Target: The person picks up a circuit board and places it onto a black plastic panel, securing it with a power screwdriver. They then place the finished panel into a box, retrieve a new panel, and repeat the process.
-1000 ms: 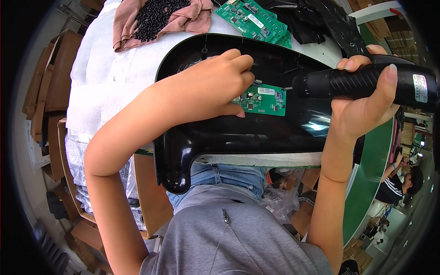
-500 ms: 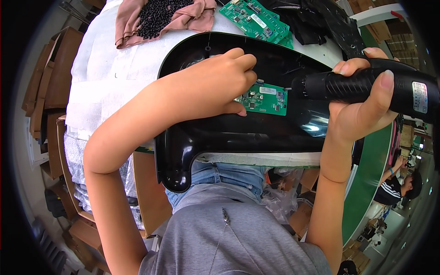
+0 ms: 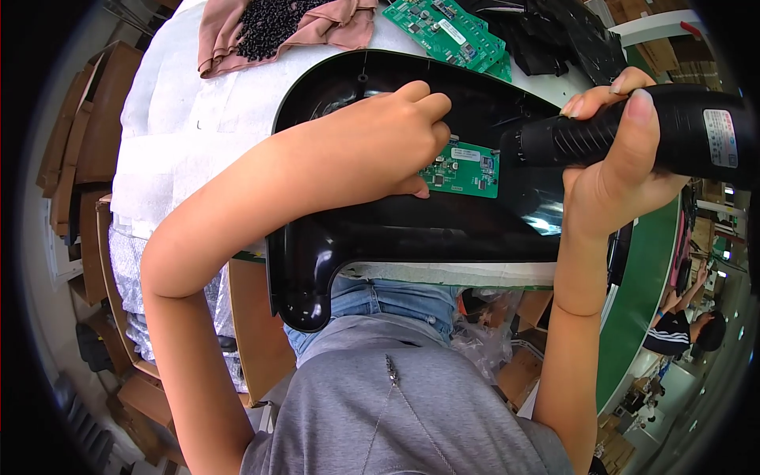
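A black glossy plastic housing [image 3: 443,244] lies in front of me, its hollow side up. Inside it is a green circuit board [image 3: 465,186] with a white label and small parts. My left hand [image 3: 404,142] is closed over the board's left end, thumb at the near edge, fingers curled; it covers that end. In my right hand [image 3: 613,178] is a black electric screwdriver [image 3: 574,141], held level and wrapped by the fingers. Its tip points left and meets the board's upper right corner, where a small metal bit or screw shows.
Beyond the housing, a pink-brown cloth [image 3: 348,28] holds a heap of small black screws [image 3: 273,28]. More green circuit boards [image 3: 451,36] are stacked beside black plastic bags [image 3: 546,47]. White padding [image 3: 170,158] covers the table. Far right, another person [image 3: 677,328] works.
My right thumb and fingers have shifted slightly left along the screwdriver, which has tilted a little. The board and my left hand have moved very slightly to the right.
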`<state>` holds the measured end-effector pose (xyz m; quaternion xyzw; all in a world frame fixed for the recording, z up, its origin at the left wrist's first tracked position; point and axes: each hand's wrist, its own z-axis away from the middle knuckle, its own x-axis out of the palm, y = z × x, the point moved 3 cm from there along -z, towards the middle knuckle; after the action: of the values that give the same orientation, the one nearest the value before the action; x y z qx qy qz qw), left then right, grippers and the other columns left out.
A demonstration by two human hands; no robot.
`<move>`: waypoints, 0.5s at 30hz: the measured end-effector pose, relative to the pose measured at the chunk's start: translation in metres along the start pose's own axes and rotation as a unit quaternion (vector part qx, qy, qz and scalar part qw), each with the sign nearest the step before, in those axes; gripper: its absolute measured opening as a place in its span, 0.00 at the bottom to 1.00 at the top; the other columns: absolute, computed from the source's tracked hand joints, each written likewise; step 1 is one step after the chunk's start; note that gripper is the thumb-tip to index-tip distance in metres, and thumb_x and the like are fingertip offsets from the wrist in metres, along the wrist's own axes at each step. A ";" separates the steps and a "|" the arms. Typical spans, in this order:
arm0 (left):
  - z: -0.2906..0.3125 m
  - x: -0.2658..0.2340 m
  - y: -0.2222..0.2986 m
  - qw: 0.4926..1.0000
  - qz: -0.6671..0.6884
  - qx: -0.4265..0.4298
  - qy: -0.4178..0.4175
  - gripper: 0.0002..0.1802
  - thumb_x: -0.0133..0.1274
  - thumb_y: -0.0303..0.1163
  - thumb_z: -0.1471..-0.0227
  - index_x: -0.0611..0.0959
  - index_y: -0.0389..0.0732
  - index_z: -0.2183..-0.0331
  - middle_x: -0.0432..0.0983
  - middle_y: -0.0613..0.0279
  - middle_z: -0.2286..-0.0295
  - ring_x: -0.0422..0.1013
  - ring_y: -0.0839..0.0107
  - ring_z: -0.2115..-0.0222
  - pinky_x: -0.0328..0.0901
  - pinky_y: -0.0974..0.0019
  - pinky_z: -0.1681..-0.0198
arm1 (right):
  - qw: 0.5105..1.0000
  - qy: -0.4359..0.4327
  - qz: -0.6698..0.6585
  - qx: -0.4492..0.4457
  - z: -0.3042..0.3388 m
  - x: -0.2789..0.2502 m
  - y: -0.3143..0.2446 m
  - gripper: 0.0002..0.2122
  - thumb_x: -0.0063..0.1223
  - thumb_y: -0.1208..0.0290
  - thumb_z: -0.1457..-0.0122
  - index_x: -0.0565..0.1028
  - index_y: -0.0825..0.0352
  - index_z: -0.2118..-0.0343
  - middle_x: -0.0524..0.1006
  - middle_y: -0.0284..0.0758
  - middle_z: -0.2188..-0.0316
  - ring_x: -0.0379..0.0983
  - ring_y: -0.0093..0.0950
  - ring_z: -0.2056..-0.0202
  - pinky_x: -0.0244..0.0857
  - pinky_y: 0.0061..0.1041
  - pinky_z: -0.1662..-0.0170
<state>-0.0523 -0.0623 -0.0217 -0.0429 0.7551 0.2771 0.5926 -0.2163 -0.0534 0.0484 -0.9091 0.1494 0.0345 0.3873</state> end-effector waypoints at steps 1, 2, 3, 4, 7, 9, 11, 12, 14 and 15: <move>0.000 0.000 0.000 1.000 0.000 0.000 -0.003 0.29 0.60 0.35 0.68 0.72 0.28 0.63 0.63 0.55 0.65 0.61 0.62 0.61 0.61 0.67 0.59 | 1.000 0.011 -0.005 -0.007 0.001 0.000 0.000 0.13 0.46 0.74 0.50 0.60 0.74 0.63 0.68 0.44 0.73 0.67 0.26 0.83 0.65 0.27 0.79; 0.000 0.000 0.001 1.000 -0.001 -0.001 -0.005 0.29 0.60 0.35 0.68 0.72 0.28 0.63 0.63 0.55 0.65 0.61 0.62 0.61 0.62 0.67 0.59 | 1.000 0.021 -0.011 -0.015 0.002 0.000 -0.001 0.13 0.46 0.73 0.50 0.60 0.74 0.63 0.68 0.44 0.73 0.66 0.26 0.83 0.65 0.27 0.79; 0.000 0.000 0.001 1.000 -0.001 -0.001 -0.004 0.29 0.60 0.35 0.68 0.72 0.28 0.63 0.63 0.55 0.65 0.61 0.62 0.61 0.62 0.67 0.59 | 0.999 0.032 -0.018 -0.022 0.003 0.000 -0.001 0.14 0.46 0.73 0.50 0.60 0.74 0.64 0.68 0.44 0.73 0.66 0.26 0.83 0.65 0.27 0.80; 0.001 0.000 0.000 1.000 0.000 0.001 0.001 0.29 0.60 0.35 0.68 0.72 0.28 0.64 0.63 0.55 0.65 0.61 0.62 0.61 0.61 0.67 0.59 | 0.999 0.031 -0.018 -0.023 0.003 0.001 -0.001 0.14 0.46 0.73 0.50 0.60 0.74 0.64 0.68 0.44 0.73 0.66 0.26 0.83 0.65 0.27 0.80; 0.000 -0.001 -0.001 1.000 -0.002 0.006 0.012 0.28 0.60 0.36 0.68 0.73 0.28 0.64 0.64 0.54 0.66 0.61 0.62 0.62 0.61 0.67 0.59 | 0.988 0.070 -0.129 -0.042 -0.001 0.001 0.002 0.12 0.49 0.76 0.52 0.62 0.74 0.66 0.70 0.43 0.77 0.66 0.24 0.87 0.63 0.18 0.83; 0.002 -0.009 -0.001 0.991 -0.012 0.057 0.119 0.24 0.60 0.35 0.67 0.74 0.29 0.67 0.66 0.55 0.71 0.64 0.64 0.66 0.64 0.68 0.65 | 0.988 0.060 -0.138 -0.028 -0.002 -0.006 -0.001 0.13 0.48 0.72 0.52 0.62 0.73 0.66 0.70 0.43 0.76 0.66 0.25 0.84 0.64 0.22 0.81; 0.004 -0.019 -0.008 0.981 -0.019 0.086 0.172 0.21 0.59 0.34 0.66 0.75 0.30 0.69 0.67 0.56 0.73 0.65 0.65 0.68 0.65 0.69 0.67 | 0.988 0.041 -0.151 0.006 -0.003 -0.018 -0.003 0.15 0.46 0.64 0.51 0.62 0.72 0.66 0.68 0.43 0.74 0.66 0.29 0.80 0.64 0.30 0.76; 0.009 -0.036 -0.021 0.968 0.001 0.037 0.247 0.19 0.58 0.32 0.64 0.74 0.31 0.68 0.66 0.57 0.74 0.64 0.63 0.70 0.63 0.69 0.67 | 0.988 0.043 -0.151 0.004 -0.006 -0.026 -0.005 0.15 0.46 0.64 0.51 0.62 0.72 0.66 0.68 0.43 0.74 0.66 0.29 0.80 0.64 0.30 0.76; 0.012 -0.080 -0.029 0.933 -0.030 -0.183 0.307 0.12 0.53 0.31 0.58 0.76 0.35 0.70 0.68 0.58 0.75 0.66 0.63 0.73 0.61 0.69 0.66 | 0.981 0.090 -0.171 0.009 -0.019 -0.044 -0.022 0.17 0.47 0.61 0.52 0.62 0.70 0.66 0.68 0.42 0.73 0.65 0.30 0.77 0.62 0.31 0.73; 0.013 -0.095 -0.034 0.890 -0.082 -0.347 0.284 0.10 0.49 0.34 0.54 0.78 0.37 0.73 0.71 0.59 0.75 0.67 0.63 0.72 0.61 0.68 0.64 | 0.977 0.113 -0.181 0.012 -0.022 -0.053 -0.025 0.18 0.47 0.60 0.53 0.62 0.70 0.65 0.67 0.42 0.72 0.65 0.30 0.76 0.61 0.32 0.71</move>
<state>-0.0002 -0.1099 0.0510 -0.3842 0.7409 0.4480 0.3205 -0.2605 -0.0399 0.0902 -0.9144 0.0259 -0.1406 0.3788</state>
